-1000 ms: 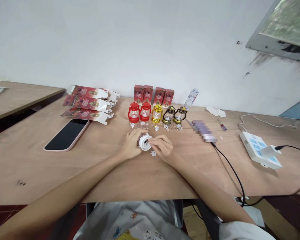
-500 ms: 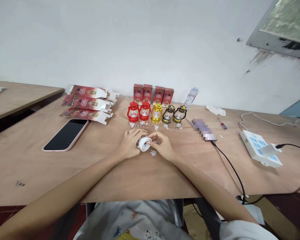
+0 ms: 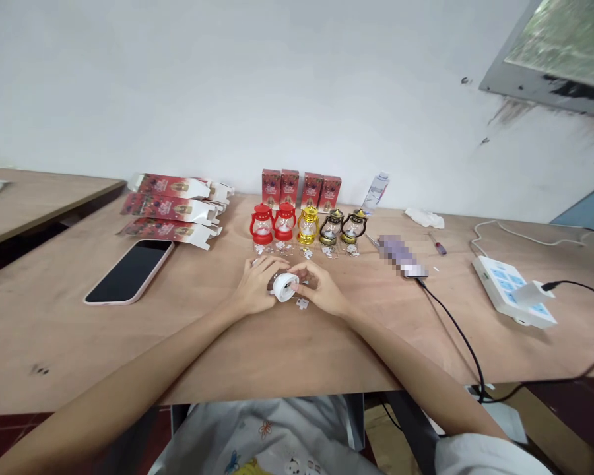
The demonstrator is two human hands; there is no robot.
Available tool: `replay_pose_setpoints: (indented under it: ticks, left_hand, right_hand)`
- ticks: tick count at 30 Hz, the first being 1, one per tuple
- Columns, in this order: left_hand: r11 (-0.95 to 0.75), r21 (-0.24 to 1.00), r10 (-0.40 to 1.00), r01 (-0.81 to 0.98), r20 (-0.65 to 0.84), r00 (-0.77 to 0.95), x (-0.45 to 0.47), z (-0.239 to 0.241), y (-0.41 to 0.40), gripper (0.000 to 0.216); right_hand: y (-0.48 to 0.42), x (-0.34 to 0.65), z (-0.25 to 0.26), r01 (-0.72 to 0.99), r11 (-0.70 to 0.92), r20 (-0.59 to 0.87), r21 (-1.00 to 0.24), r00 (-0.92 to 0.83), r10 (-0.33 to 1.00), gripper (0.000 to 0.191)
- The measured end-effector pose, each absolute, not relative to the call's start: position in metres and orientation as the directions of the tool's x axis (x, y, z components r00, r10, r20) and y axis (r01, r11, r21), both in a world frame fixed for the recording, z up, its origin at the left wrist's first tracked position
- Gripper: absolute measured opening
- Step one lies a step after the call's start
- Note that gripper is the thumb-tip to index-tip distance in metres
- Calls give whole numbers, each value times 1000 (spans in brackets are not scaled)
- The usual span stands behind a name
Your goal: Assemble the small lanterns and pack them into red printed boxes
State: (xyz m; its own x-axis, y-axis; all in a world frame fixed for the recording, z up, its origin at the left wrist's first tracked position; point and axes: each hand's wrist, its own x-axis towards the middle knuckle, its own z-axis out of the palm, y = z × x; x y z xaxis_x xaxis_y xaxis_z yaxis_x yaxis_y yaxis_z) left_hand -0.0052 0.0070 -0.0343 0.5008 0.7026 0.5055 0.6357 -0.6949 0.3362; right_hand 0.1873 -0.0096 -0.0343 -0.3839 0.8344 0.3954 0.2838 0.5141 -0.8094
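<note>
My left hand (image 3: 256, 285) is wrapped round a small white lantern (image 3: 280, 287) that lies on its side, its open base turned toward my right hand. The thumb and fingers of my right hand (image 3: 323, 290) close on the base's rim, with the thumb tip at the opening. Whether a small part sits between those fingertips is hidden. A small white tag (image 3: 302, 303) lies on the table just below the right fingers. Beyond my hands stand two red lanterns (image 3: 262, 225), a gold lantern (image 3: 307, 225) and two bronze lanterns (image 3: 353, 227), with tags in front.
Red boxes (image 3: 290, 188) stand against the wall beside a tilted plastic bottle (image 3: 376, 191). Flattened cartons (image 3: 165, 208) and a phone (image 3: 130, 272) lie at left. At right are a blurred purple phone (image 3: 398, 254) on a cable, a screwdriver (image 3: 439, 247), a tissue (image 3: 424, 218) and a power strip (image 3: 512, 293).
The camera view has shifted slightly. Both hands stay at the white lantern, whose base has turned a little, with the right thumb still at its opening.
</note>
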Motion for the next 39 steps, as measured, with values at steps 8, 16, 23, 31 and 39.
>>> replay_pose_setpoints:
  ticks: [8, 16, 23, 31, 39]
  left_hand:
    - [-579, 523, 794, 625, 534, 290, -10, -32, 15, 39]
    - [-593, 630, 791, 502, 573, 215, -11, -34, 19, 39]
    - [-616, 631, 773, 470, 600, 207, -10, -33, 18, 36]
    - [-621, 617, 768, 483, 602, 219, -8, -34, 17, 37]
    - [-677, 420, 712, 605, 582, 393, -7, -35, 9, 39]
  right_hand:
    - [-18, 206, -15, 704, 656, 242, -271, -609, 755, 36]
    - [-21, 207, -6, 689, 685, 158, -238, -668, 727, 31]
    - [-19, 207, -11, 565, 643, 96, -518, -708, 700, 12]
    - [-20, 201, -18, 453, 626, 271, -635, -628, 729, 14]
    - [-27, 187, -25, 99, 370, 318, -924, -338, 886, 24]
